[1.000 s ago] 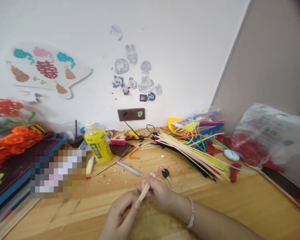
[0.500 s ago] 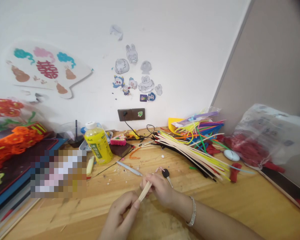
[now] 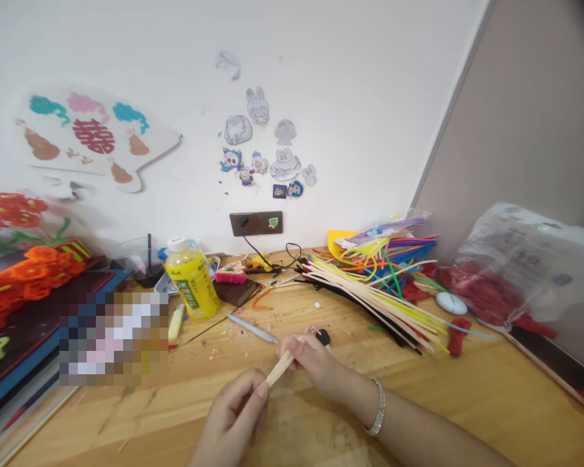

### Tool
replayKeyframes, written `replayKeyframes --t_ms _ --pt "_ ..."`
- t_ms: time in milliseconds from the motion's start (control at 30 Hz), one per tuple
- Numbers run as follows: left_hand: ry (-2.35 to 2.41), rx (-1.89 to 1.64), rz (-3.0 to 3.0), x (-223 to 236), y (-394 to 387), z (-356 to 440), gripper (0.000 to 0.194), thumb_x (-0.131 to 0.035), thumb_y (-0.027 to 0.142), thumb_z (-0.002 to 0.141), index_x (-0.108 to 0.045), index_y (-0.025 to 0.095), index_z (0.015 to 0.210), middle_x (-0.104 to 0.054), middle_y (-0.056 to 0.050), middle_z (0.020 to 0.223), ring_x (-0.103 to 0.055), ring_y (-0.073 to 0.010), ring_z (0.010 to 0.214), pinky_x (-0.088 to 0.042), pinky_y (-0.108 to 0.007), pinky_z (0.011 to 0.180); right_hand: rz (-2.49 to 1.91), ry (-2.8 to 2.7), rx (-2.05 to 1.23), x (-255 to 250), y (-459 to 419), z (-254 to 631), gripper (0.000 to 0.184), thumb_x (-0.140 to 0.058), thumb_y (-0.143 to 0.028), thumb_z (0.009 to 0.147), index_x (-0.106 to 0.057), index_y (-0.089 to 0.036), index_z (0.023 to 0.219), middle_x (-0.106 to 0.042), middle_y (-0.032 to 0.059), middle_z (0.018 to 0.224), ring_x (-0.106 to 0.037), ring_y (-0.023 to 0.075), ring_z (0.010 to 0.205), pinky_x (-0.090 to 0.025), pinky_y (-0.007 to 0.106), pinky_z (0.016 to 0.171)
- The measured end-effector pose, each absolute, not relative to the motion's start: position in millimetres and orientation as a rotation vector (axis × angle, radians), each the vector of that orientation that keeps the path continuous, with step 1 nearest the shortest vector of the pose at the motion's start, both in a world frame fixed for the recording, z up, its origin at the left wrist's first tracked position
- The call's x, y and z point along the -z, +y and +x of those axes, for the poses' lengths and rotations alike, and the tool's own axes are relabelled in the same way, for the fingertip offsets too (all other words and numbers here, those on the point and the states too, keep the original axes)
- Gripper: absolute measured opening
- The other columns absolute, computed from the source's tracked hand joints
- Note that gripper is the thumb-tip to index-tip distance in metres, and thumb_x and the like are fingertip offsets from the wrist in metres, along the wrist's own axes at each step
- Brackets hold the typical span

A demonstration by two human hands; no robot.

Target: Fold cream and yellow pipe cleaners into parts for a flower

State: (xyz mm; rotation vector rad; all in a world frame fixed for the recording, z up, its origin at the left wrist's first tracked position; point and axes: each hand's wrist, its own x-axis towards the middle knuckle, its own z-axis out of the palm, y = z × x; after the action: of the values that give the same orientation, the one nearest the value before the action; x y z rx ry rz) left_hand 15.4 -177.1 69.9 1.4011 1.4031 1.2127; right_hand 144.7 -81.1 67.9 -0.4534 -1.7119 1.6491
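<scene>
Between my two hands is a short cream bundle of pipe cleaners [image 3: 279,369], held slantwise above the wooden table. My left hand [image 3: 237,412] pinches its lower end between thumb and fingers. Around the upper end, my right hand [image 3: 317,364] is closed, with a sparkling bracelet [image 3: 378,408] on that wrist. A key with a black head [image 3: 323,336] lies just behind the right hand and is partly covered by it. Close to the right fingertips is a pale blue pen-like stick [image 3: 253,329].
Loose pipe cleaners [image 3: 365,298] in many colours spread at the back right, beside a white oval object [image 3: 451,303] and a plastic bag [image 3: 506,279] of red pieces. A yellow bottle [image 3: 193,282] stands at back left. Orange fuzzy flowers [image 3: 34,279] lie far left.
My right hand has shifted slightly right and now covers more of the key. The bundle lies a little flatter in my hands, still gripped at both ends.
</scene>
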Motion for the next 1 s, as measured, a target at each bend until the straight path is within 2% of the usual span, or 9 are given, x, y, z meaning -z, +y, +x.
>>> replayKeyframes --t_ms 133,367,633,1000 --pt "1.383 -1.209 1.343 -69.4 -177.9 16.5 0.043 -0.044 0.056 0.079 -0.041 0.021 0.053 -0.039 0.007 0.045 -0.037 -0.0111 0.043 -0.029 -0.021 0.045 -0.466 -1.723 -1.601 -68.4 -80.4 146.8 0.060 -0.029 -0.073 0.076 -0.045 -0.018 0.056 -0.039 -0.0026 0.051 -0.033 0.0099 0.048 -0.029 0.024 0.049" --pt "1.427 -1.199 1.396 -75.3 -176.7 15.6 0.046 -0.046 0.059 0.076 -0.042 0.021 0.050 -0.040 0.006 0.045 -0.039 -0.0121 0.045 -0.031 -0.022 0.047 -0.573 -1.720 -1.554 -73.5 -84.0 144.2 0.057 -0.026 -0.066 0.082 -0.037 -0.020 0.050 -0.037 -0.0026 0.048 -0.035 0.0115 0.050 -0.031 0.026 0.053" --pt "1.430 -1.219 1.394 -73.6 -176.7 16.2 0.045 -0.046 0.055 0.078 -0.042 0.021 0.049 -0.041 0.006 0.045 -0.038 -0.0117 0.043 -0.030 -0.022 0.045 -0.576 -1.610 -1.675 -71.7 -84.8 141.5 0.056 -0.031 -0.068 0.078 -0.036 -0.021 0.049 -0.034 -0.0037 0.046 -0.034 0.0111 0.047 -0.029 0.026 0.050" --pt "1.399 -1.245 1.351 -74.4 -176.2 17.7 0.045 -0.049 0.055 0.077 -0.044 0.020 0.049 -0.042 0.006 0.043 -0.039 -0.0109 0.043 -0.030 -0.022 0.046 -0.578 -1.646 -1.618 -71.4 -83.9 141.5 0.059 -0.026 -0.071 0.078 -0.037 -0.020 0.050 -0.035 -0.0035 0.046 -0.035 0.0108 0.046 -0.029 0.026 0.048"
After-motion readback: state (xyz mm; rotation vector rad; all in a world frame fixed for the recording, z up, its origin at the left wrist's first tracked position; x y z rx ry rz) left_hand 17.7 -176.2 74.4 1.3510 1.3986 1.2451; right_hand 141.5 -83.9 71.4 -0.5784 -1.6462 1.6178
